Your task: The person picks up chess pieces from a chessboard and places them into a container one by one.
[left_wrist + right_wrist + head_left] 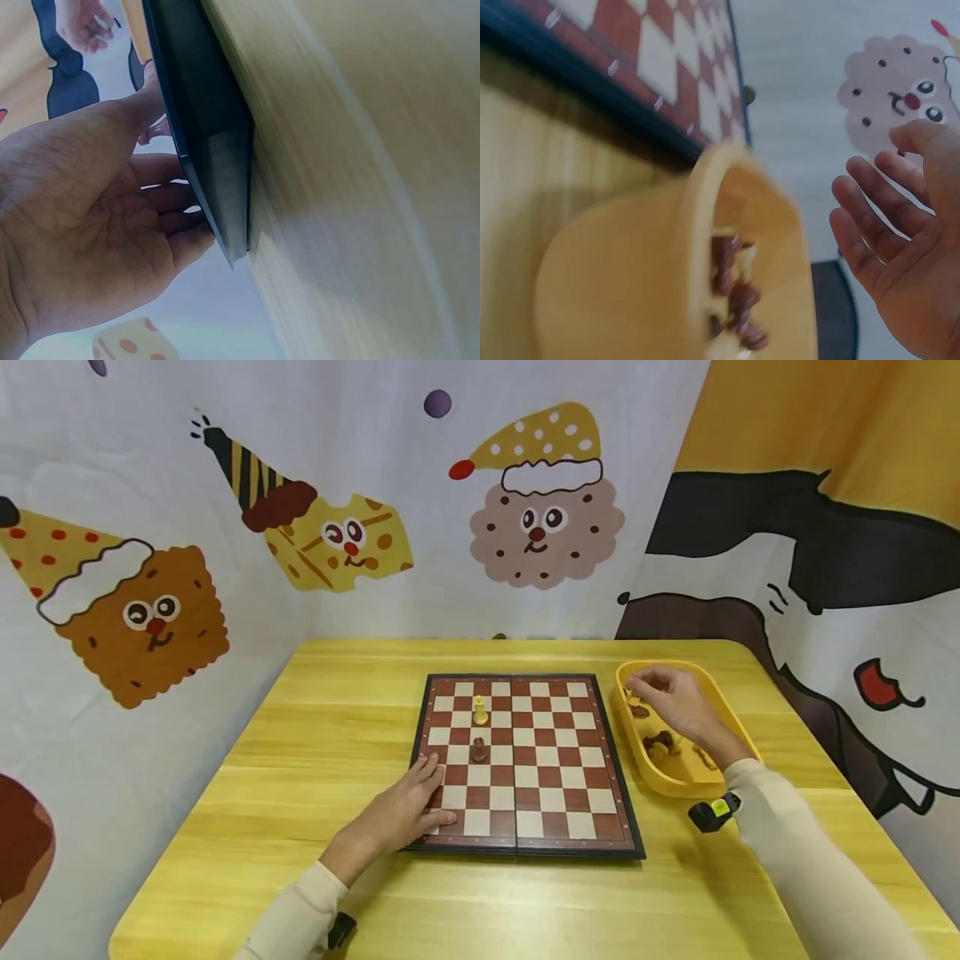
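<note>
A brown-and-white chessboard lies on the table. My left hand rests on its near left edge with fingers spread and straight; in the left wrist view, the palm faces the board's dark side. On the left half stand a pale yellow chess piece and, nearer, a dark brown chess piece. My right hand hovers over the far part of a yellow tray. Its fingers are loosely bent, with nothing visible between them in the right wrist view. Brown chess pieces and pale ones lie in the tray.
The wooden table extends around the board and tray. The tray stands close beside the board's right edge, its raised wall between them. A curtain with cartoon prints hangs behind the table and along its sides.
</note>
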A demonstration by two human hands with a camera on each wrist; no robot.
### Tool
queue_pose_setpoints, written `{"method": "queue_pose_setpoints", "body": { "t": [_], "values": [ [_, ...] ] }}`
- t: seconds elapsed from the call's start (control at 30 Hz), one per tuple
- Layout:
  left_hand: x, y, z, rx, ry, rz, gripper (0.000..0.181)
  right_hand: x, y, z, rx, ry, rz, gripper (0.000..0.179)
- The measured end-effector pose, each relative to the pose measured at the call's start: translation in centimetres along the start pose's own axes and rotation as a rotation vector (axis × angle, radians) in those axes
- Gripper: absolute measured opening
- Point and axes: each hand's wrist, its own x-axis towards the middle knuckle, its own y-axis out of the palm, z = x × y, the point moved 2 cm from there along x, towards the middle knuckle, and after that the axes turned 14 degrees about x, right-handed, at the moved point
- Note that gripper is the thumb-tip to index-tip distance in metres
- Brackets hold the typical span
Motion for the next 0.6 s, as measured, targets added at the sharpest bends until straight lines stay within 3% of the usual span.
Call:
{"method": "queue_pose_setpoints", "body": {
  "t": [0.13, 0.3, 0.6],
  "values": [
    [-0.2, 0.3, 0.1, 0.003, -0.005, 0.002, 0.077, 0.8, 1.3, 0.9, -0.009, 0.027, 0.052, 0.043],
    [-0.2, 0.4, 0.1, 0.004, -0.008, 0.009, 0.078, 2.3, 3.5, 2.1, -0.048, -0.009, 0.097, 0.039],
    [0.0, 0.2, 0.1, 0.01, 0.005, 0.003, 0.077, 4.5, 10.2, 3.0, 0.031, -0.029, 0.224, 0.032]
  ]
}}
